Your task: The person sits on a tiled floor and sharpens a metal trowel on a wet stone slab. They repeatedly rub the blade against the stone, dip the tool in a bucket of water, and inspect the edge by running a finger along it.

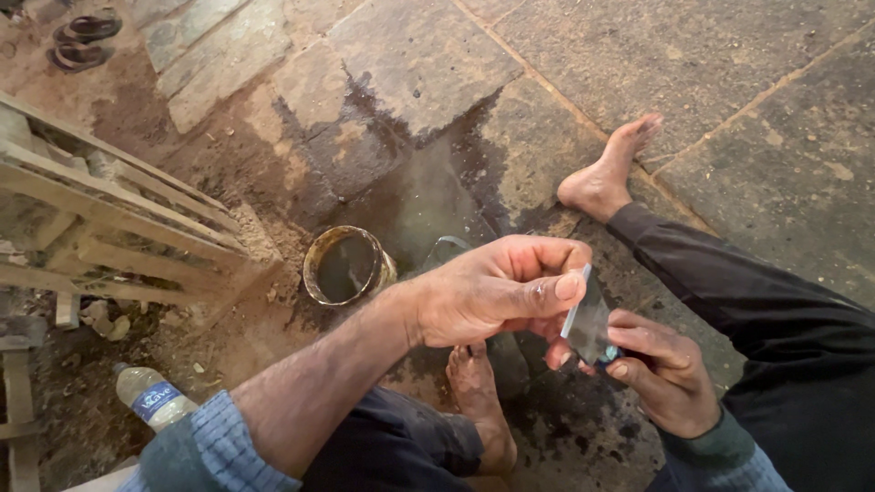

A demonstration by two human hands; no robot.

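Stone floor (729, 73) of big grey slabs fills most of what I see, with a dark wet patch in the middle, between my legs. At the left stands a wooden frame (109, 219) made of pale slats, on dusty earth. My right leg in a dark trouser (729, 282) stretches out to the upper right and ends in a bare foot (609, 173) resting on the slab. My other bare foot (476, 401) lies on the wet patch, just under my hands.

My left hand (497, 290) comes in from the lower left, sleeve pushed up on the forearm. It is closed in a pinch: the thumb and fingers press on the upper edge of a small flat piece of glass (588, 321). My right hand (663, 375) is below and to the right, and its fingers close around the lower end of the same piece, so both hands grip it together. The glass piece is tilted, above the wet floor and near my left foot.

Behind the left hand sits a round tin (346, 264) with murky liquid inside. A plastic bottle (150, 396) lies at the lower left on the earth. A pair of sandals (82, 41) rests far away in the upper left corner.
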